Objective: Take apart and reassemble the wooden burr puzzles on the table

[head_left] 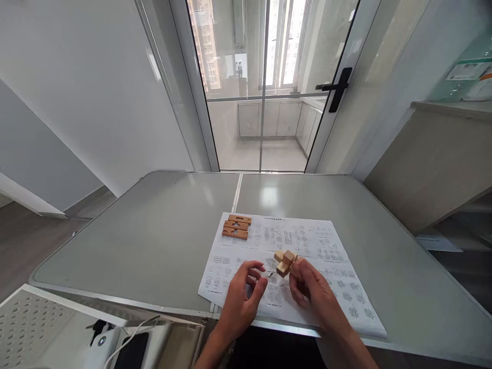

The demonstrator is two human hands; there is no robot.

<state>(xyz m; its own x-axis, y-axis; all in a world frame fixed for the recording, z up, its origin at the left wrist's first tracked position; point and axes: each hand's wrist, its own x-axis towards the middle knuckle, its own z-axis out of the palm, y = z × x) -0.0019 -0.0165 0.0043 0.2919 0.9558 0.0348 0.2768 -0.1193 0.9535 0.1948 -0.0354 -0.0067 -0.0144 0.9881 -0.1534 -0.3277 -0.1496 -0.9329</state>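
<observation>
My right hand [307,282] pinches a small wooden block puzzle [285,262], made of interlocking light and darker pieces, and holds it over a printed sheet. To its left, my left hand [246,292] is empty, with curled fingers apart and a gap between it and the puzzle. Beneath both hands lies the white instruction sheet [319,241], covered in rows of small line diagrams. Several brown notched wooden bars [236,226] lie side by side on the sheet's upper left corner.
The grey table [161,236] has a seam running across it near the sheet. Below its left edge stands a white perforated bin [31,328], beside a black phone [131,351] and a white cable. A glass door with a black handle [338,89] stands behind the table.
</observation>
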